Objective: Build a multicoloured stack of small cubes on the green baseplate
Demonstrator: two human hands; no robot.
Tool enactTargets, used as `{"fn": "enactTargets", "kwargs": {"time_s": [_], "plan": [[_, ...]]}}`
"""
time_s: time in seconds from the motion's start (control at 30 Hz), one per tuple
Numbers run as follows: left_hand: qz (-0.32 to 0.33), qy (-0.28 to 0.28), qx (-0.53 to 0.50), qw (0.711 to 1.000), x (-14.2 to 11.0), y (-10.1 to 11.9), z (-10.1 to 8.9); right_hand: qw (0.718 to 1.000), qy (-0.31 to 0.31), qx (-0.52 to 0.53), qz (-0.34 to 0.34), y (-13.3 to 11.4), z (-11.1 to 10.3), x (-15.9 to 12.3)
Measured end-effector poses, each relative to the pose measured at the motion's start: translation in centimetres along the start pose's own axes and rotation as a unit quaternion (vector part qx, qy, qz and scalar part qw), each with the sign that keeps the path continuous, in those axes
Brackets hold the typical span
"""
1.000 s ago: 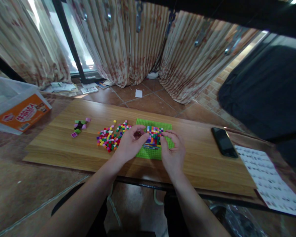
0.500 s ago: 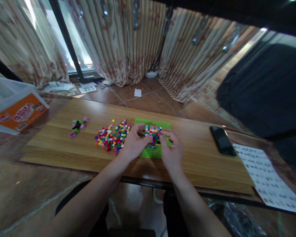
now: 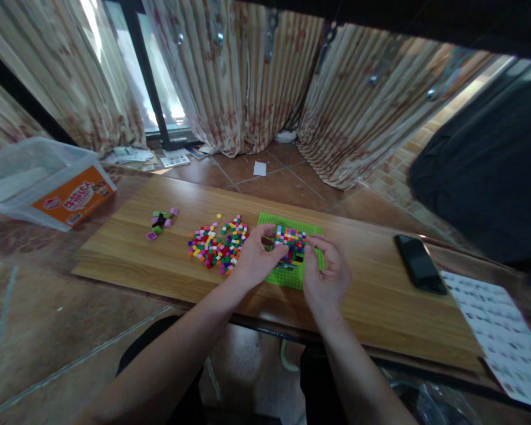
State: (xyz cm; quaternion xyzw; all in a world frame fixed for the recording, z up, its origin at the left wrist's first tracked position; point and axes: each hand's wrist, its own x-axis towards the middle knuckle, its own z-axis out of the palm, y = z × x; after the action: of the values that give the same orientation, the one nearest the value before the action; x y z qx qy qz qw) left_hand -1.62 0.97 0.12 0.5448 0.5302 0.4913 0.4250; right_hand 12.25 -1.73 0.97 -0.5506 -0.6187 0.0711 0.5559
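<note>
A block of many small multicoloured toy bricks (image 3: pixel 291 236) stands on a green studded baseplate (image 3: pixel 287 280). My left hand (image 3: pixel 259 258) is curled round its left side, with the thumb against the front and the fingers behind. At the right edge of the brick block, my right hand (image 3: pixel 327 268) has thumb and forefinger bent together in a pinch. Whatever is between those fingertips is too small to make out. Left of the baseplate lies a spread pile of loose small bricks (image 3: pixel 212 245) in many colours, close to my left forearm.
Larger pink, green and black bricks (image 3: pixel 161 221) lie further left on the wooden board (image 3: pixel 124 248). A clear plastic box (image 3: pixel 39 165) with an orange label stands at the far left. Rightward are a black phone (image 3: pixel 420 264) and a printed sheet (image 3: pixel 500 330).
The whole view has swung slightly left, so everything appears further right. Both hands stay at the brick block in nearly the same pose.
</note>
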Motion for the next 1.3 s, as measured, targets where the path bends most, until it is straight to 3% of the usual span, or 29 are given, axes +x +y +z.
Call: {"fn": "enactTargets", "kwargs": {"time_s": [0.17, 0.33, 0.5, 0.7, 0.93, 1.3], "plan": [[-0.014, 0.029, -0.075, 0.997, 0.6, 0.6, -1.6, 0.996, -0.041, 0.035, -0.075, -2.1, 0.1, -1.0], [-0.016, 0.107, -0.153, 0.982, 2.0, 1.2, -5.8, 0.966, -0.234, 0.062, -0.095, -3.2, 1.7, -2.9], [-0.034, 0.145, -0.184, 0.971, 2.2, 1.2, -8.0, 0.945, -0.318, 0.017, -0.074, -2.7, 3.3, -4.2], [-0.041, 0.143, -0.195, 0.97, 2.1, 1.3, -8.2, 0.938, -0.333, 0.005, -0.096, -2.7, 4.9, -4.9], [-0.036, 0.186, -0.21, 0.959, 2.6, 1.1, -9.1, 0.928, -0.352, -0.047, -0.113, -3.0, 6.2, -5.6], [-0.041, 0.2, -0.211, 0.956, 2.7, 0.9, -10.5, 0.949, -0.3, -0.067, -0.074, -2.0, 6.1, -4.5]]}}
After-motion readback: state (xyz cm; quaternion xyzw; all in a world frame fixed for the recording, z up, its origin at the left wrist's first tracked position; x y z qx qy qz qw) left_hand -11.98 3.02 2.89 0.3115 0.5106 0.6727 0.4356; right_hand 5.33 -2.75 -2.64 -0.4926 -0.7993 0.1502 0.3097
